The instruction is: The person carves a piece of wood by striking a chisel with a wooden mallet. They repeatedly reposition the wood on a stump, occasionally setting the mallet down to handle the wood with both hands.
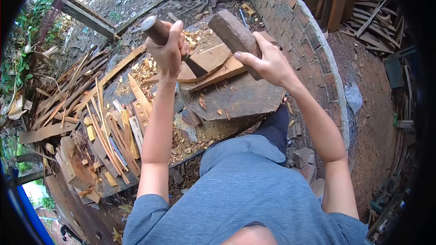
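Note:
My left hand [167, 50] is wrapped round the wooden handle of a chisel [156, 30], whose metal blade slants down to the right over a curved piece of wood [211, 63]. In my right hand [268, 63] is a dark wooden block [236, 36], raised above the right end of the workpiece and held with thumb and fingers around it. The curved piece lies on a thick dark wooden slab [236, 97]. Wood chips are scattered on and around the slab.
A curved brick wall [304, 27] stands on the right. Cut wood pieces [122, 131] and long offcuts [72, 90] lie at the left. More boards [377, 22] are stacked at the far right, and a white plastic bag [354, 97] lies beyond the wall.

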